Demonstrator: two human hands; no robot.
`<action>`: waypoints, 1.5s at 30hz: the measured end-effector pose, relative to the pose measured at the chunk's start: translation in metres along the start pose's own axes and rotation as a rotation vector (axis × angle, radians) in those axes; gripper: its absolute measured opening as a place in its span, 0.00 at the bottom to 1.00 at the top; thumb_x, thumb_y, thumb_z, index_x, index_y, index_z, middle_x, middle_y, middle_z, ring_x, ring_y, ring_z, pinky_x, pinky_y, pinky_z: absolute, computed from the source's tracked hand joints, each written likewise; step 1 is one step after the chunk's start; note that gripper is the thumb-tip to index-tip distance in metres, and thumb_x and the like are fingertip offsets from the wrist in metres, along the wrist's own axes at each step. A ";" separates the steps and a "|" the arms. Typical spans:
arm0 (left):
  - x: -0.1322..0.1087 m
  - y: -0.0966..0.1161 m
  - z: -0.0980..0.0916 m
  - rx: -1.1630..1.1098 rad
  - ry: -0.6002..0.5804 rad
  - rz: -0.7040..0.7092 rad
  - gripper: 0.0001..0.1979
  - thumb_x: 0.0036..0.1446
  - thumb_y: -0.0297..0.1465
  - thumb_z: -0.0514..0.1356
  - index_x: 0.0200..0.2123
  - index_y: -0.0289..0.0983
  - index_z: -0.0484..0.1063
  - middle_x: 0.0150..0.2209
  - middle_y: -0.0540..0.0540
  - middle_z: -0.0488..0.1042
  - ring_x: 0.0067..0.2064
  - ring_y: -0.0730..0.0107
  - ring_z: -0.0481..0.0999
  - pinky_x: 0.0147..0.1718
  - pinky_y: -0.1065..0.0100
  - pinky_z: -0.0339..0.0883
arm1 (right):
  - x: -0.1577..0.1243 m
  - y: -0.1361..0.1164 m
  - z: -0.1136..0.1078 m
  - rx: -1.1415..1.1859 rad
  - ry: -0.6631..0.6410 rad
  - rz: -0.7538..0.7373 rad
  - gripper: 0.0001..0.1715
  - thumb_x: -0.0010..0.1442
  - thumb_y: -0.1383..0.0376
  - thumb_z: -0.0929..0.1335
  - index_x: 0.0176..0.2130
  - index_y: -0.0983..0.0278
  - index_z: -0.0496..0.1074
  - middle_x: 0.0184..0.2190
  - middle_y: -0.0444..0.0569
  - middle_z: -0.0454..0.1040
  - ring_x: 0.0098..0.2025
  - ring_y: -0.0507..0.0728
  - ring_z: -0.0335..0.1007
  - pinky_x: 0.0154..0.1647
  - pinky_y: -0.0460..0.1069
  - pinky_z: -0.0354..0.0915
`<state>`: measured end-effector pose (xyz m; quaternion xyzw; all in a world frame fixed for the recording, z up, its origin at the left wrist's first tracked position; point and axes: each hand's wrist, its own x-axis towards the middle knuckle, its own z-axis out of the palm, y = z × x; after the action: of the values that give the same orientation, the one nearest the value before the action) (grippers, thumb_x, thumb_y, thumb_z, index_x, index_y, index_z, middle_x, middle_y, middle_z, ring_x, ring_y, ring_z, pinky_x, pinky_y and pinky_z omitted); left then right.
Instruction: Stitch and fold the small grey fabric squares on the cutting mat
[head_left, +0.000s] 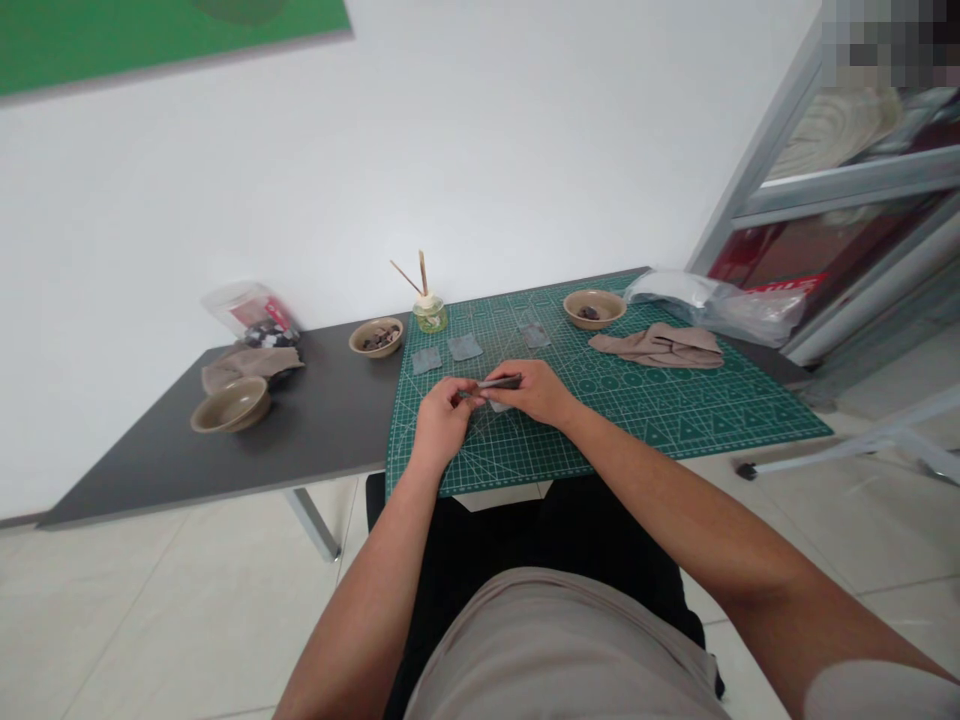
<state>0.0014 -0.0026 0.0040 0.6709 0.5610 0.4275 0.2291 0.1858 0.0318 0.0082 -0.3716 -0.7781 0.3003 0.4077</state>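
Note:
Over the green cutting mat (600, 440), my left hand (442, 415) and my right hand (540, 392) meet with fingertips close together. Between them is a thin, flat, grey-and-dark small bag (501, 382), seen nearly edge-on. Both sets of fingers are closed in a pinch around it, and its contents cannot be made out. Just beyond lie several small clear bags, among them a left one (427, 360), a middle one (465, 347) and a right one (535, 336). Part of another pale piece shows beneath my right fingers.
Bowls with dark pieces stand at the back right (594, 308) and back left (376, 337); another bowl (231, 405) sits far left. A reed diffuser (430, 312), a brown cloth (660, 346), a clear plastic bag (720, 305) and a printed pouch (255, 312) also rest on the table (322, 430).

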 end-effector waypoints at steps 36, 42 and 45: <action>-0.001 0.000 0.002 -0.298 0.118 -0.132 0.10 0.47 0.35 0.68 0.33 0.37 0.78 0.29 0.49 0.80 0.30 0.69 0.77 0.33 0.69 0.69 | -0.004 0.005 0.012 -0.415 0.103 -0.353 0.16 0.64 0.71 0.65 0.49 0.60 0.76 0.47 0.49 0.81 0.48 0.57 0.76 0.53 0.55 0.70; 0.000 0.002 0.003 -0.285 0.124 -0.122 0.08 0.49 0.34 0.66 0.32 0.36 0.77 0.29 0.49 0.79 0.30 0.70 0.77 0.33 0.70 0.69 | -0.005 0.001 0.015 -0.531 -0.006 -0.386 0.23 0.65 0.73 0.63 0.57 0.63 0.72 0.56 0.53 0.75 0.56 0.59 0.73 0.57 0.58 0.68; -0.001 0.004 0.001 -0.246 0.186 -0.113 0.08 0.49 0.34 0.65 0.32 0.36 0.77 0.27 0.50 0.78 0.28 0.72 0.74 0.30 0.71 0.67 | -0.005 -0.003 0.016 -0.577 -0.044 -0.429 0.25 0.66 0.71 0.62 0.61 0.64 0.69 0.60 0.54 0.72 0.57 0.60 0.72 0.57 0.59 0.68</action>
<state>0.0043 -0.0046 0.0064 0.5624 0.5602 0.5398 0.2802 0.1735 0.0235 0.0003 -0.2932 -0.8997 -0.0160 0.3229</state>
